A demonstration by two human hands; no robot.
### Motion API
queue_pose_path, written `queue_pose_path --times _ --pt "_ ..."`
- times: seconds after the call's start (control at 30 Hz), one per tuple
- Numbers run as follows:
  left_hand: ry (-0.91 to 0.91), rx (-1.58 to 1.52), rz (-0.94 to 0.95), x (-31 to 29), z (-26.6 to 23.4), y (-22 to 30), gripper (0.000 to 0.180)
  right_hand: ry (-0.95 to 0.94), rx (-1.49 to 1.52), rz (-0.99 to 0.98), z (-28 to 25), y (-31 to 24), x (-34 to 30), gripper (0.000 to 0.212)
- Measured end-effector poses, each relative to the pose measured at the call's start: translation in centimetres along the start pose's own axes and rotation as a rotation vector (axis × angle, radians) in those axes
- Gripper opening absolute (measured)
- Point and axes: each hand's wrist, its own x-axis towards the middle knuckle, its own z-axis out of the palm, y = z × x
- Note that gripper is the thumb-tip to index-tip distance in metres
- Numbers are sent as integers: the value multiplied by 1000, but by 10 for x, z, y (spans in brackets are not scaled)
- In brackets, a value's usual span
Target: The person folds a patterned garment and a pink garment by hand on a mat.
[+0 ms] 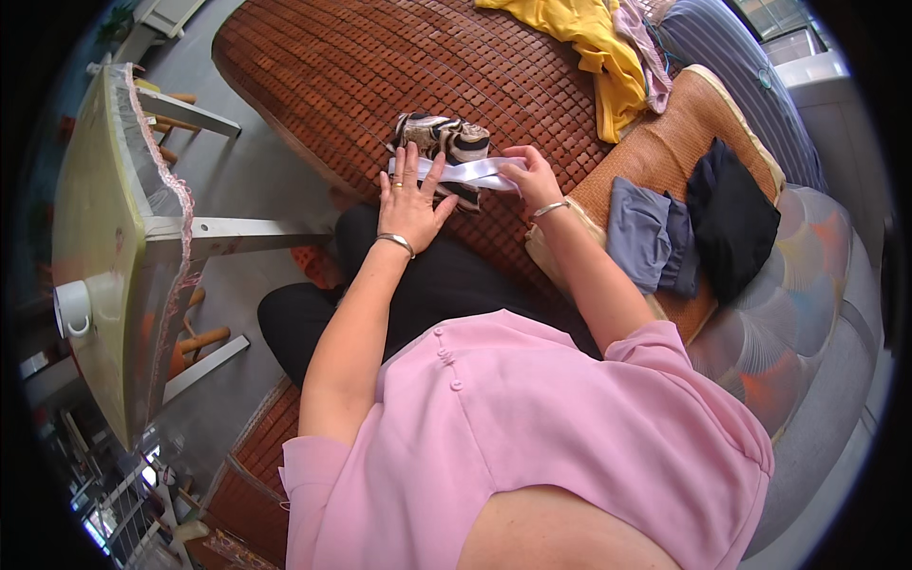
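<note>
A bundled cloth (pixel 437 135) with a black, cream and brown pattern lies on the brown tile mat in front of me. Across it runs a white ribbon-like strip (pixel 463 172), flat on the left and looped on the right. My left hand (pixel 411 201) lies flat with fingers spread, pressing on the strip's left end and the cloth. At the other end, my right hand (pixel 534 180) pinches the strip between thumb and fingers. The cloth's lower part is partly hidden beneath the strip and my left hand.
The brown tile mat (pixel 351 66) covers the seat. Folded grey clothing (pixel 638 233) and black clothing (pixel 731 223) rest on a tan woven mat (pixel 698 114) at right. A yellow garment (pixel 613 71) lies farther back. At left stands a covered table (pixel 95 228) with a white mug (pixel 72 309).
</note>
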Motion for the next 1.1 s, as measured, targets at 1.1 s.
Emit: queue_pose_path --times 1.1 --pt "34 -61 -24 -2 4 -1 72 133 -560 -334 51 -8 -13 32"
